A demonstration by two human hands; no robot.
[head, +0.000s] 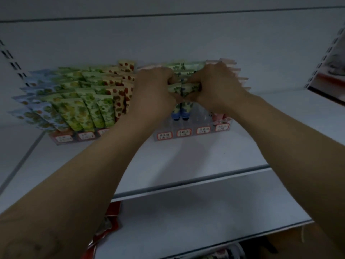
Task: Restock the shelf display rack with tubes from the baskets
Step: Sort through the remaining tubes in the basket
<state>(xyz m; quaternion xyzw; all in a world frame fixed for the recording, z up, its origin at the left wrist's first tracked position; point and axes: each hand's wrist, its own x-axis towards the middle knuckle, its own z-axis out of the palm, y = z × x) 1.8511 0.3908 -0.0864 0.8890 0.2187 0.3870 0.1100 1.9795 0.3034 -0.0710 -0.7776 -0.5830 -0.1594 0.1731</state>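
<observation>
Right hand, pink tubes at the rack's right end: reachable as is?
Probably yes: the pink tubes stand uncovered beside the right hand, nothing between. But it grips the green tubes with the left hand, so release first.

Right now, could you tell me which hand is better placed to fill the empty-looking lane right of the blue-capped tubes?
Probably the right hand: it grips the tube bundle and hovers nearest that lane, while the left hand, also gripping, sits on the bundle's far side.

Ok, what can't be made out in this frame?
Head view only:
- Text on price labels: too small and blurred.
- Count of tubes held: hidden by left hand and right hand.
- The red packet below: mostly behind the left forearm.
- The baskets: outside the frame.
</observation>
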